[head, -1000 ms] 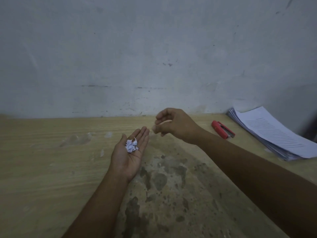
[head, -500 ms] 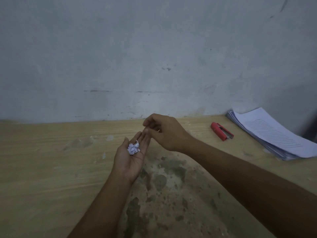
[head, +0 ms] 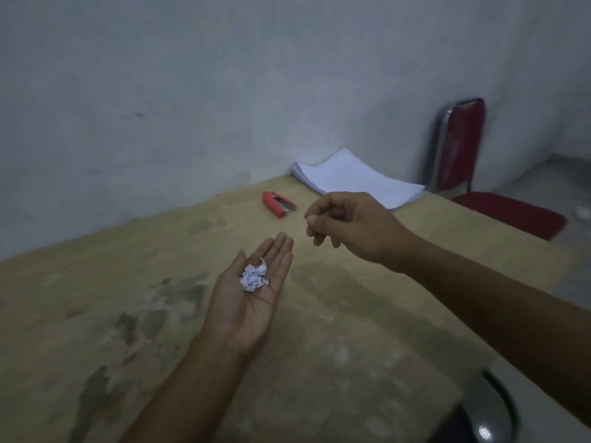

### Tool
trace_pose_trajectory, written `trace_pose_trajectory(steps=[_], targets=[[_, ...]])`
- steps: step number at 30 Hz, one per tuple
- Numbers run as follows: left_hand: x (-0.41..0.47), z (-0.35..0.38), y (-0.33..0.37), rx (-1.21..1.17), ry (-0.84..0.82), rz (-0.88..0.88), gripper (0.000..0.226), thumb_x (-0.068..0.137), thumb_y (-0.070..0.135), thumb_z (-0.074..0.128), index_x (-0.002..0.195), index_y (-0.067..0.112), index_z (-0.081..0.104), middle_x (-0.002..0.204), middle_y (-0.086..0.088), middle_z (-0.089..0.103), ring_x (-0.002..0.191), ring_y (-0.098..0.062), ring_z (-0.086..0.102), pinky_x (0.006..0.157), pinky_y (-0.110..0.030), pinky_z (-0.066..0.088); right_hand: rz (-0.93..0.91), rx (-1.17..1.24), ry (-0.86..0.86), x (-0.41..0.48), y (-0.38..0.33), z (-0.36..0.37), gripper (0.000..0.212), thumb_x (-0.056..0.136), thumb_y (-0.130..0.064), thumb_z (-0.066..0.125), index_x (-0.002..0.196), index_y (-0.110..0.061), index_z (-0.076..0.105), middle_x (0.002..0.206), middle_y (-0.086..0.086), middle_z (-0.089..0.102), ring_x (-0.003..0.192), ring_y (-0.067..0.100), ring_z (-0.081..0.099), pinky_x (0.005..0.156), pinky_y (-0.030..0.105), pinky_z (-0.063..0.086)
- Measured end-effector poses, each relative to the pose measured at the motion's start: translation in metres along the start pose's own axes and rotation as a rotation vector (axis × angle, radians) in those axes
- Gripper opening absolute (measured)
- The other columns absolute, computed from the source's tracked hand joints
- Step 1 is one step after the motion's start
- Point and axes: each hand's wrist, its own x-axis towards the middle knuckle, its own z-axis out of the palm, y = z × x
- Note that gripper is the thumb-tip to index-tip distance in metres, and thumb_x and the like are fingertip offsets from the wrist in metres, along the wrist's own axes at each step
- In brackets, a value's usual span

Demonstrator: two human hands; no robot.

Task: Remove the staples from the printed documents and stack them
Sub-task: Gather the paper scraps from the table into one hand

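My left hand (head: 252, 292) lies palm up over the wooden table (head: 160, 282), fingers straight, with a small heap of white paper scraps and staples (head: 254, 278) resting on the palm. My right hand (head: 348, 223) hovers just beyond it to the right, fingers curled with thumb against fingertips; anything pinched there is too small to see. A stack of printed documents (head: 355, 177) lies at the table's far corner by the wall. A red staple remover (head: 278, 204) sits on the table between the hands and the stack.
A red chair with a metal frame (head: 460, 148) stands past the table's right edge. The grey wall (head: 224, 91) runs along the back of the table. A dark round object (head: 492, 410) sits at the lower right, off the table edge.
My right hand pulled back from my left palm, up and to the right. The camera swung right, so the chair and the table's corner came into view.
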Motion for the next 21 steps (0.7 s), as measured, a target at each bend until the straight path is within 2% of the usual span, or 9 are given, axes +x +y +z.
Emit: trace_pose_trajectory(steps=[3, 11, 13, 17, 19, 21], targets=[[0.009, 0.029, -0.057, 0.057, -0.015, -0.113, 0.046, 0.105, 0.022, 0.032, 0.110, -0.017, 0.056, 0.109, -0.033, 0.065, 0.106, -0.043, 0.058, 0.099, -0.050, 0.043, 0.052, 0.007, 0.137, -0.042, 0.015, -0.049, 0.005, 0.094, -0.011, 0.063, 0.093, -0.008, 0.067, 0.074, -0.002, 0.072, 0.068, 0.010, 0.068, 0.058, 0.025, 0.046], [0.025, 0.096, -0.228, 0.147, -0.144, -0.430, 0.044, 0.106, 0.022, 0.032, 0.110, -0.016, 0.055, 0.107, -0.032, 0.066, 0.103, -0.042, 0.061, 0.097, -0.052, 0.044, 0.220, 0.051, 0.512, -0.166, 0.059, -0.170, 0.009, 0.095, -0.010, 0.060, 0.094, -0.006, 0.067, 0.078, 0.001, 0.071, 0.071, 0.009, 0.068, 0.060, 0.026, 0.049], [0.026, 0.103, -0.273, 0.154, -0.164, -0.525, 0.044, 0.105, 0.022, 0.032, 0.110, -0.015, 0.055, 0.108, -0.032, 0.064, 0.104, -0.041, 0.060, 0.098, -0.054, 0.041, 0.287, 0.073, 0.610, -0.196, 0.076, -0.192, 0.009, 0.095, -0.011, 0.060, 0.093, -0.007, 0.068, 0.079, 0.001, 0.071, 0.071, 0.008, 0.067, 0.061, 0.025, 0.049], [0.024, 0.099, -0.344, 0.127, -0.113, -0.625, 0.043, 0.106, 0.021, 0.032, 0.108, -0.015, 0.055, 0.106, -0.029, 0.066, 0.113, -0.039, 0.058, 0.102, -0.051, 0.042, 0.399, 0.109, 0.833, -0.245, 0.110, -0.219, 0.009, 0.095, -0.015, 0.062, 0.089, -0.014, 0.068, 0.079, 0.000, 0.070, 0.074, 0.008, 0.068, 0.062, 0.025, 0.051], [0.024, 0.089, -0.377, 0.129, -0.088, -0.696, 0.044, 0.106, 0.021, 0.032, 0.110, -0.016, 0.055, 0.106, -0.029, 0.067, 0.110, -0.040, 0.059, 0.098, -0.050, 0.048, 0.460, 0.150, 0.939, -0.271, 0.128, -0.231, 0.007, 0.095, -0.016, 0.062, 0.092, -0.014, 0.068, 0.081, 0.000, 0.071, 0.076, 0.009, 0.069, 0.063, 0.026, 0.052], [0.028, 0.075, -0.403, 0.143, -0.054, -0.749, 0.045, 0.106, 0.021, 0.032, 0.114, -0.017, 0.054, 0.110, -0.031, 0.066, 0.107, -0.042, 0.060, 0.098, -0.049, 0.047, 0.513, 0.180, 1.007, -0.292, 0.148, -0.235, 0.008, 0.095, -0.017, 0.061, 0.094, -0.013, 0.068, 0.081, -0.001, 0.071, 0.077, 0.009, 0.070, 0.063, 0.026, 0.052]])
